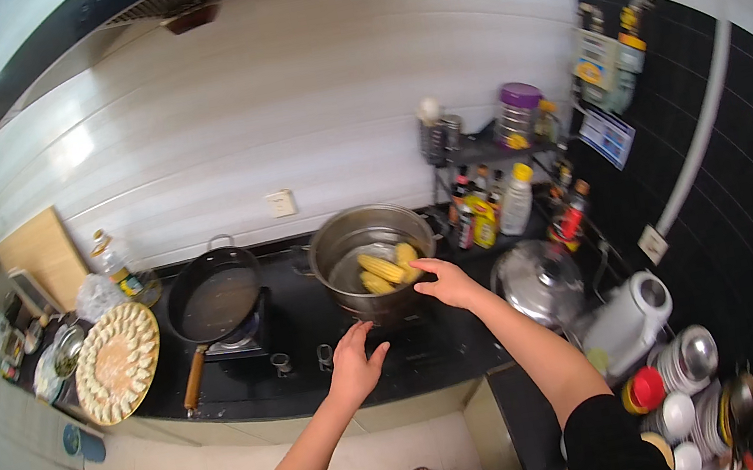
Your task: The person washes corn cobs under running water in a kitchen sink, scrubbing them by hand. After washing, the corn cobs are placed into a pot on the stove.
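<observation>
A deep steel pot (332, 243) stands on the black cooktop (298, 302) with several ears of corn (382, 268) lying in its bottom. My right hand (447, 283) is at the pot's right rim, thumb and fingers apart; whether it touches the rim or the corn behind it is hard to tell. In front of the pot, lower and to the left, my left hand (357, 363) hovers over the cooktop's front with its fingers spread and nothing in them. A steel pot lid (533, 287) with a dark knob lies to the right of the pot.
A black frying pan (217, 297) sits on the left burner, its wooden handle (196, 380) pointing toward the front edge. Further left is a round tray (114, 364) of dumplings. Bottles (515, 199) and a rack (493, 146) stand behind right; a white electric kettle (630, 322) and stacked bowls (686, 361) are at right.
</observation>
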`<state>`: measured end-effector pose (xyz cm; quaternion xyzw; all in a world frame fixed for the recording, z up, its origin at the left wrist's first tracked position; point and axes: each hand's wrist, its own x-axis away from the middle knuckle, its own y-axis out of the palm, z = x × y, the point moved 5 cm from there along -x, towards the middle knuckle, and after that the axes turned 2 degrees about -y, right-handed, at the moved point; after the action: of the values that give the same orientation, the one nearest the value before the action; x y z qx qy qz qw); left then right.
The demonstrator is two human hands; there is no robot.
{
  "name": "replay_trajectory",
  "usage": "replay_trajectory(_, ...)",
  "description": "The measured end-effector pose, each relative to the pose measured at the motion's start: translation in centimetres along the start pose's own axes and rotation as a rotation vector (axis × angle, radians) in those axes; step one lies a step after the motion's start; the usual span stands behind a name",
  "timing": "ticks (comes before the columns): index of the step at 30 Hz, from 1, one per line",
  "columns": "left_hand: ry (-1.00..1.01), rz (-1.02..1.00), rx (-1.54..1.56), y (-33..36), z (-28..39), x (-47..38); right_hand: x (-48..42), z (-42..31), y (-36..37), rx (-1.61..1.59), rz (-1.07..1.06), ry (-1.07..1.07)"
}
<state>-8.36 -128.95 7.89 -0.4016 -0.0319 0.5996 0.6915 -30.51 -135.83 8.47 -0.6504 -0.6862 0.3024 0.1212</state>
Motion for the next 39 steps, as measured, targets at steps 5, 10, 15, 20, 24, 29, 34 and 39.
replay_trajectory(5, 0.135, -0.103, 0.194, 4.4, 5.6, 3.8, 15.5, -3.2, -2.7, -0.260, 0.118, 0.061)
replay_trajectory(10, 0.246, -0.356, 0.410, 9.3, 14.8, 9.8, 32.5, -7.0, -4.2, -0.358, 0.284, 0.333)
replay_trajectory(15, 0.481, -0.671, 0.525, 13.9, 25.3, 17.8, 49.4, -9.3, -5.5, -0.439, 0.532, 0.513)
replay_trajectory(20, 0.598, -1.062, 0.655, 15.3, 34.8, 27.1, 63.9, -14.2, -7.0, -0.361, 0.955, 0.517)
replay_trajectory(24, 0.754, -1.311, 0.671, 17.0, 41.4, 35.3, 76.3, -16.2, -6.6, -0.432, 1.263, 0.604)
replay_trajectory(29, 0.898, -1.411, 0.741, 19.4, 48.5, 45.5, 93.6, -15.5, -4.9, -0.426, 1.563, 0.774)
replay_trajectory(34, 0.921, -1.446, 0.658, 25.0, 53.3, 54.8, 108.5, -10.6, -2.0, -0.470, 1.668, 1.020)
replay_trajectory(39, 0.830, -1.559, 0.556, 31.2, 55.3, 63.5, 121.1, -1.0, 5.0, -0.122, 1.348, 1.466)
